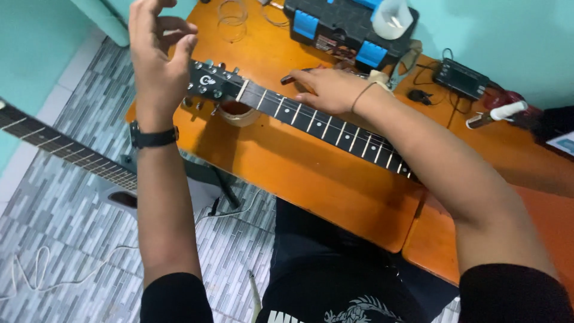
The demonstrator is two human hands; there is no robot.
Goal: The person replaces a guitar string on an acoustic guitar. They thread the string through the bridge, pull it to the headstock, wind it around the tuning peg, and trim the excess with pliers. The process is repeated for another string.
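We've got the guitar neck lying across the orange surface. Right hand lies flat on the frets, fingers released; left hand up by the headstock, fingers pinched, prob on a string, can't tell. Keep neck pinned, pull w/ steady tension.

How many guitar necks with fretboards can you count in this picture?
2. A black guitar neck with white fret markers lies across the orange wooden table under both hands; a second dark guitar neck crosses the grey tiled floor at left.
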